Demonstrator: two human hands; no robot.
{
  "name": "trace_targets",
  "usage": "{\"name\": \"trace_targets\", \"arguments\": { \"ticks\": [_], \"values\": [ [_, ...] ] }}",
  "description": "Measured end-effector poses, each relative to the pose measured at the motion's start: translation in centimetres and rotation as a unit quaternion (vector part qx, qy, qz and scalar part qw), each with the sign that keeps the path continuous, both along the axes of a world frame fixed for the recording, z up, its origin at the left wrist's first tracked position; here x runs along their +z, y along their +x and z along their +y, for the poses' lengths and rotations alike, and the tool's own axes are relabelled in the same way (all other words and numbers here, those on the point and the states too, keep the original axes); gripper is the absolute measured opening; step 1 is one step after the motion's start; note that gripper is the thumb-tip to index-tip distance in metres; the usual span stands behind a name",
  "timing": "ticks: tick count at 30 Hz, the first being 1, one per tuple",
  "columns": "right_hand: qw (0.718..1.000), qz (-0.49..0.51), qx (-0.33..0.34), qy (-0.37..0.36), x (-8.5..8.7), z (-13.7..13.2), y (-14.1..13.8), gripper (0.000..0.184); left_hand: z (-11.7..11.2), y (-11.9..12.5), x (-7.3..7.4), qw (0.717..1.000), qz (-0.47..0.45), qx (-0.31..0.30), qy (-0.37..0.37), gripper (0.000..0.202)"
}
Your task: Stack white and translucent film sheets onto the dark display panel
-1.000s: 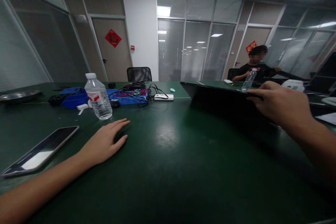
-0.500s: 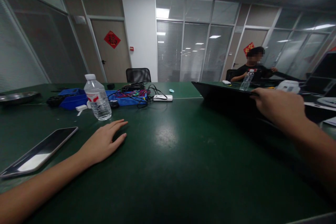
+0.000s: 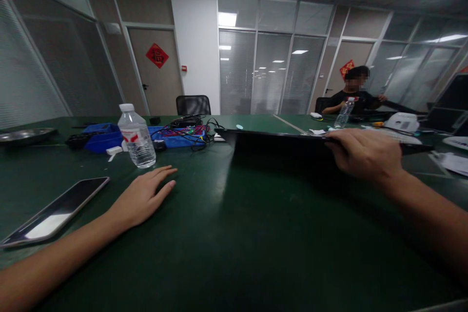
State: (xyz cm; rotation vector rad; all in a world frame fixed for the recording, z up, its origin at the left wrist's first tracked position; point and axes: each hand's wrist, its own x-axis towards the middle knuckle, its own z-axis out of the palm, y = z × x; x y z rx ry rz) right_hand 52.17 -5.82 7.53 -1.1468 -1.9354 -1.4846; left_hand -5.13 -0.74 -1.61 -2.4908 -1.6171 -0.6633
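My right hand (image 3: 365, 156) is closed on the near edge of a flat black board (image 3: 278, 142), which hangs level just above the dark green table (image 3: 234, 234) at the centre right. My left hand (image 3: 144, 195) lies flat on the table with its fingers stretched out, holding nothing. A clear water bottle (image 3: 136, 136) with a white cap and red label stands just beyond its fingertips. A phone (image 3: 54, 212) lies face up to the left of my forearm.
Blue trays (image 3: 102, 136) with tangled cables (image 3: 190, 129) sit at the back left, beside a metal dish (image 3: 25, 134). A person in black (image 3: 353, 95) sits at the far right behind a second bottle (image 3: 343, 113). White papers (image 3: 453, 161) lie at the right edge.
My right hand has carried the black board to the left, and it now covers the white device near the cables. My left hand has stayed flat in place.
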Motion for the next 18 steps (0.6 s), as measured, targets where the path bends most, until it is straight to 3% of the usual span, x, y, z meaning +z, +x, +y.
{"name": "trace_targets", "arguments": {
  "ticks": [4,7,11,15,16,18],
  "values": [
    [0.982,-0.042,0.152,-0.104,-1.2,-0.2,-1.0,0.016,0.1,-0.7,0.2,0.999,-0.05,0.007,0.011,0.074],
    [0.953,-0.044,0.226,-0.195,-2.8,-0.3,-2.7,0.021,0.4,-1.3,0.1,0.997,-0.082,0.012,-0.001,0.078],
    [0.923,-0.072,0.262,-0.273,-5.0,-0.5,-6.0,0.026,0.5,-1.7,0.1,0.993,-0.108,-0.013,-0.037,0.079],
    [0.854,-0.09,0.31,-0.408,-6.0,0.2,-7.6,0.038,0.3,-1.3,0.4,0.99,-0.089,-0.08,-0.069,0.078],
    [0.847,-0.068,0.305,-0.43,-6.1,0.7,-7.3,0.041,0.1,-1.1,0.5,0.99,-0.068,-0.094,-0.077,0.074],
    [0.866,-0.01,0.254,-0.43,-6.2,2.2,-6.0,0.041,-0.2,-0.7,0.9,0.988,-0.018,-0.117,-0.097,0.065]
  ]
}}
